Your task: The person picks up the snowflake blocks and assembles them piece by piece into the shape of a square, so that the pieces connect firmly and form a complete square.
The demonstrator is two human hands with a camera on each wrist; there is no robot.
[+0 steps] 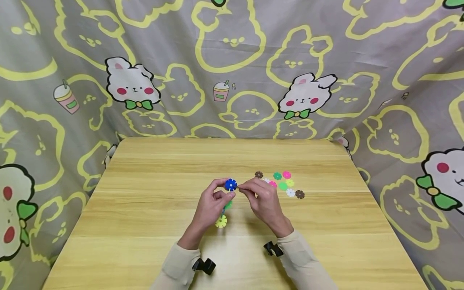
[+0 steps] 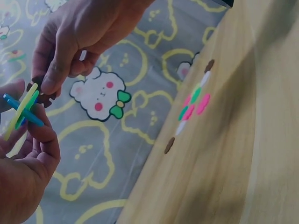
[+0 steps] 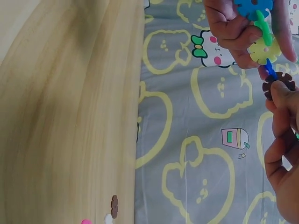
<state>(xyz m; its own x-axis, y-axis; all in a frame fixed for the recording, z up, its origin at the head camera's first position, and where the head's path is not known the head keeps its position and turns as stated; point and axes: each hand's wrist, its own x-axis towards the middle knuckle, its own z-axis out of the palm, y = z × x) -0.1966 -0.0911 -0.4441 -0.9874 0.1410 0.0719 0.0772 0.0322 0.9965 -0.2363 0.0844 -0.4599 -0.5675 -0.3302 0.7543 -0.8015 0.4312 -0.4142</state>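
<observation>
Just right of the middle of the head view, above the wooden table (image 1: pixel 145 209), the left hand (image 1: pixel 209 207) holds a small cluster of slotted plastic discs (image 1: pixel 228 197). Its fingers curl around the cluster, with a blue disc (image 1: pixel 230 185) on top, a green one under it and a yellow disc (image 1: pixel 221 221) hanging lowest. Holding it raised off the table seems to leave the notched edges free on all sides.

The right hand (image 1: pixel 264 201) meets it from the right, thumb and forefinger pinched on a brown disc (image 3: pixel 279 85). In the right wrist view, at the upper right edge, that disc sits against a blue piece of the cluster, held edge-on, likely so that notch fits into notch.

Further right and slightly higher in the head view, a loose heap of spare discs (image 1: pixel 282 183) lies flat on the table, brown, green, pink, white and yellow, close to the right hand.

No box, tray or bowl shows; the spare discs lie bare on the wood.
</observation>
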